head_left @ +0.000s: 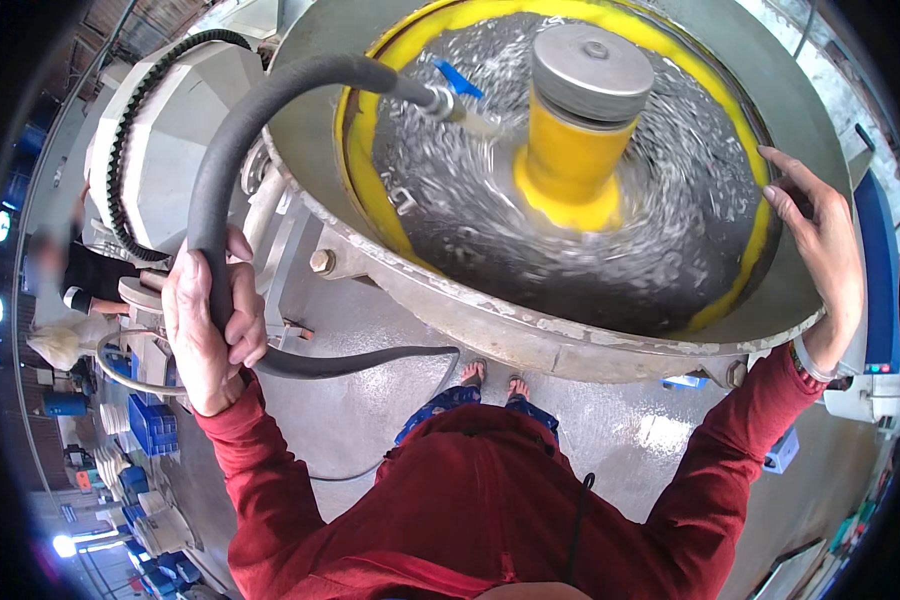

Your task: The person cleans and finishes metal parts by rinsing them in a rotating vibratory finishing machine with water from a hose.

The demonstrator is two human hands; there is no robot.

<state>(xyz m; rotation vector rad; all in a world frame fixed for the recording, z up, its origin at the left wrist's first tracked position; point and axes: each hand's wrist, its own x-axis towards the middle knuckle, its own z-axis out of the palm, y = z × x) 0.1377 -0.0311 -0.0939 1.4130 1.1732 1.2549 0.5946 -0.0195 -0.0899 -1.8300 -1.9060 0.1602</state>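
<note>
My left hand [213,305] is closed around a thick dark grey hose [210,190], which arches over the bowl's edge. At its end a metal nozzle [446,104] with a blue valve lever [458,79] points at the centre post, and a short stream of liquid seems to leave it. Inside the large round bowl [530,325], with its yellow lining [370,190], many small shiny pieces [450,210] blur in dark liquid around the yellow centre post [575,150] with its round metal cap [592,65]. My right hand [815,225] has its fingers apart, the fingertips at the lining's right edge.
A pale faceted drum [185,140] with a black toothed belt stands left of the bowl. Beyond it is another person [95,275] in dark clothes. Blue crates [153,425] sit farther left, on the floor. The hose trails low across the wet floor [370,320]. A blue panel [880,270] stands at right.
</note>
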